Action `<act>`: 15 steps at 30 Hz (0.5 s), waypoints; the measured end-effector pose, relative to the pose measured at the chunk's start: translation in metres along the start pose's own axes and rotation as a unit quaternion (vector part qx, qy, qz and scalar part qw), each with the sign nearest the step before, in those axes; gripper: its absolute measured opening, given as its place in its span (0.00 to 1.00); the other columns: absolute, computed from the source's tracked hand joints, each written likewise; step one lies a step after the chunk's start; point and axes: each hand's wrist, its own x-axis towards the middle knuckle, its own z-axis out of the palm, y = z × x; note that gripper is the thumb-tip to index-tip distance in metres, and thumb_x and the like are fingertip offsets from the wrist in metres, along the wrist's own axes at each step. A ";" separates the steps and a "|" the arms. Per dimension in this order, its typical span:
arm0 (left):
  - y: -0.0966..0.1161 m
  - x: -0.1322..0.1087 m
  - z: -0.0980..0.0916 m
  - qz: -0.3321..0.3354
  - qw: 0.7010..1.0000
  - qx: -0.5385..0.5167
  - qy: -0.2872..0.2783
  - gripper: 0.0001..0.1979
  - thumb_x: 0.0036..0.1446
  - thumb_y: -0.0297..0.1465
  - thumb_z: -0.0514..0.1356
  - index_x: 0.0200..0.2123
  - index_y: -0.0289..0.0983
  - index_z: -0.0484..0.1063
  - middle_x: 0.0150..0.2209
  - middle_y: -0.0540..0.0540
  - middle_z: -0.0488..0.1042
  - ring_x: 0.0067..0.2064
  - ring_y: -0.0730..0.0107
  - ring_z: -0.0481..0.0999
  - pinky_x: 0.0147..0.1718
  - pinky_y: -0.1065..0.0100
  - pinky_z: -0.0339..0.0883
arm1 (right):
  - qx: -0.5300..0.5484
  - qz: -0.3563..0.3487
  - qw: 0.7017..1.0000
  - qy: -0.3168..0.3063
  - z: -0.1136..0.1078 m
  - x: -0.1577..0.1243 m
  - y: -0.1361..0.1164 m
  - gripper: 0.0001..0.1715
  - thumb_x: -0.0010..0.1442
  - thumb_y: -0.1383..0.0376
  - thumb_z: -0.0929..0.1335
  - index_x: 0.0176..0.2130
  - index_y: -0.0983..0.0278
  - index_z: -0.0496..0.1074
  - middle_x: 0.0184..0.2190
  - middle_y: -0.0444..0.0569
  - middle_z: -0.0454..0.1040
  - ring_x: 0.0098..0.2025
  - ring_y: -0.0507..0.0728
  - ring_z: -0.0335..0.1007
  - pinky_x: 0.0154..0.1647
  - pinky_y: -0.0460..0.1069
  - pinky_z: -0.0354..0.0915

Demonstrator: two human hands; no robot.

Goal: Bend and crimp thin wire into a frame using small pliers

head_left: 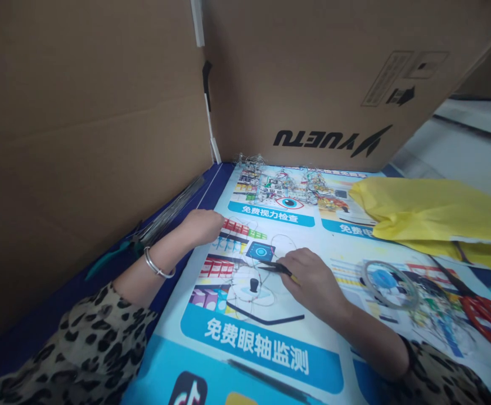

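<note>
My left hand (202, 226) rests on the printed poster (270, 343), fingers curled and pressed down near a thin wire figure (251, 281) made of loops. What the fingers pinch is too small to make out. My right hand (312, 278) is closed around small dark pliers (275, 268) whose tips point left at the wire loops. A metal bangle (157, 265) circles my left wrist. Both sleeves have a leopard pattern.
Tall cardboard walls (80, 140) stand at the left and back. Straight wires (173, 207) and teal-handled pliers (110, 256) lie along the left wall. Finished wire pieces (283, 183) sit at the back. A yellow bag (431, 216), a wire coil (388, 284) and red scissors (487, 320) lie at the right.
</note>
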 end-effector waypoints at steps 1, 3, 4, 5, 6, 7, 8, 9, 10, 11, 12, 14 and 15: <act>0.000 0.000 0.001 0.003 1.000 0.000 0.001 0.14 0.55 0.28 0.48 0.34 0.34 0.74 0.37 0.35 0.76 0.39 0.54 0.75 0.35 0.61 0.66 | 0.000 0.000 1.000 -0.001 0.000 0.000 0.000 0.11 0.58 0.67 0.62 0.40 0.64 0.71 0.36 0.50 0.72 0.41 0.58 0.63 0.41 0.53 0.61; 0.000 0.001 0.001 0.008 1.000 -0.002 0.004 0.14 0.55 0.28 0.48 0.34 0.34 0.74 0.37 0.35 0.76 0.38 0.52 0.75 0.34 0.60 0.66 | 0.000 0.000 1.000 -0.003 0.000 0.000 0.000 0.11 0.58 0.67 0.62 0.40 0.64 0.71 0.36 0.50 0.72 0.41 0.58 0.63 0.41 0.53 0.61; -0.001 0.001 0.002 0.010 1.000 -0.003 0.005 0.14 0.55 0.28 0.48 0.34 0.34 0.74 0.37 0.35 0.76 0.38 0.52 0.75 0.34 0.59 0.66 | -0.001 0.000 1.000 -0.002 0.000 0.000 0.000 0.11 0.58 0.67 0.62 0.40 0.63 0.71 0.36 0.50 0.72 0.41 0.58 0.64 0.41 0.53 0.61; -0.001 0.001 0.002 0.012 1.000 -0.005 0.006 0.14 0.54 0.28 0.48 0.34 0.34 0.74 0.37 0.34 0.76 0.38 0.51 0.75 0.33 0.59 0.66 | -0.002 0.000 1.000 -0.001 0.000 0.000 0.000 0.11 0.58 0.67 0.62 0.40 0.63 0.71 0.36 0.50 0.72 0.41 0.58 0.64 0.41 0.53 0.61; -0.001 0.001 0.002 0.013 1.000 -0.007 0.007 0.14 0.54 0.28 0.48 0.34 0.34 0.74 0.37 0.34 0.76 0.38 0.51 0.76 0.33 0.59 0.65 | -0.003 0.001 1.000 0.001 0.000 0.000 0.000 0.11 0.57 0.67 0.62 0.40 0.63 0.71 0.36 0.50 0.72 0.41 0.58 0.64 0.41 0.53 0.61; -0.001 0.001 0.001 0.014 1.000 -0.009 0.007 0.14 0.54 0.28 0.48 0.34 0.34 0.74 0.37 0.34 0.76 0.38 0.52 0.76 0.33 0.60 0.65 | -0.003 0.001 1.000 0.002 0.000 0.000 0.000 0.11 0.57 0.68 0.63 0.39 0.63 0.71 0.36 0.50 0.72 0.40 0.58 0.64 0.41 0.53 0.61; -0.002 0.001 0.001 0.015 1.000 -0.011 0.006 0.14 0.54 0.28 0.48 0.34 0.34 0.74 0.37 0.34 0.76 0.38 0.52 0.76 0.32 0.61 0.65 | -0.004 0.000 1.000 0.002 -0.001 0.000 0.000 0.11 0.57 0.68 0.63 0.39 0.63 0.71 0.35 0.50 0.72 0.40 0.58 0.64 0.41 0.53 0.61; -0.002 0.001 0.000 0.016 1.000 -0.013 0.006 0.14 0.54 0.29 0.49 0.33 0.34 0.74 0.37 0.35 0.76 0.37 0.53 0.76 0.32 0.61 0.65 | -0.005 0.000 1.000 0.001 -0.001 0.000 0.000 0.11 0.57 0.68 0.63 0.39 0.63 0.71 0.35 0.50 0.72 0.40 0.58 0.64 0.41 0.53 0.61; -0.002 0.001 0.000 0.017 1.000 -0.016 0.006 0.14 0.54 0.29 0.49 0.33 0.35 0.74 0.36 0.35 0.76 0.37 0.54 0.76 0.31 0.62 0.64 | -0.006 0.000 1.000 0.001 -0.001 0.000 0.000 0.11 0.57 0.68 0.63 0.39 0.63 0.71 0.35 0.50 0.72 0.40 0.57 0.64 0.41 0.53 0.61; -0.003 0.001 -0.001 0.017 1.000 -0.020 0.007 0.13 0.54 0.30 0.49 0.32 0.35 0.74 0.36 0.36 0.76 0.36 0.54 0.75 0.30 0.63 0.64 | -0.007 -0.001 1.000 0.000 -0.001 0.000 0.000 0.11 0.57 0.68 0.63 0.39 0.62 0.71 0.35 0.50 0.72 0.40 0.57 0.64 0.40 0.53 0.61; -0.003 0.001 -0.002 0.018 1.000 -0.024 0.008 0.13 0.54 0.30 0.49 0.32 0.35 0.73 0.35 0.37 0.77 0.36 0.55 0.75 0.30 0.64 0.63 | -0.007 -0.002 1.000 0.000 0.000 0.000 0.001 0.11 0.57 0.67 0.63 0.39 0.62 0.71 0.35 0.50 0.72 0.40 0.57 0.64 0.40 0.53 0.61; -0.005 0.000 -0.003 0.018 0.999 -0.032 0.015 0.13 0.53 0.30 0.49 0.31 0.36 0.73 0.35 0.39 0.76 0.35 0.57 0.75 0.28 0.65 0.62 | -0.006 -0.004 1.000 -0.001 0.000 0.000 0.001 0.11 0.57 0.67 0.62 0.39 0.62 0.71 0.36 0.50 0.72 0.40 0.58 0.64 0.40 0.53 0.61; -0.005 0.000 -0.004 0.018 0.999 -0.036 0.020 0.13 0.53 0.30 0.48 0.31 0.36 0.72 0.34 0.39 0.76 0.34 0.57 0.75 0.27 0.66 0.61 | -0.004 -0.005 1.000 -0.002 0.000 0.000 0.001 0.11 0.57 0.67 0.62 0.39 0.62 0.71 0.36 0.51 0.72 0.40 0.58 0.64 0.40 0.53 0.62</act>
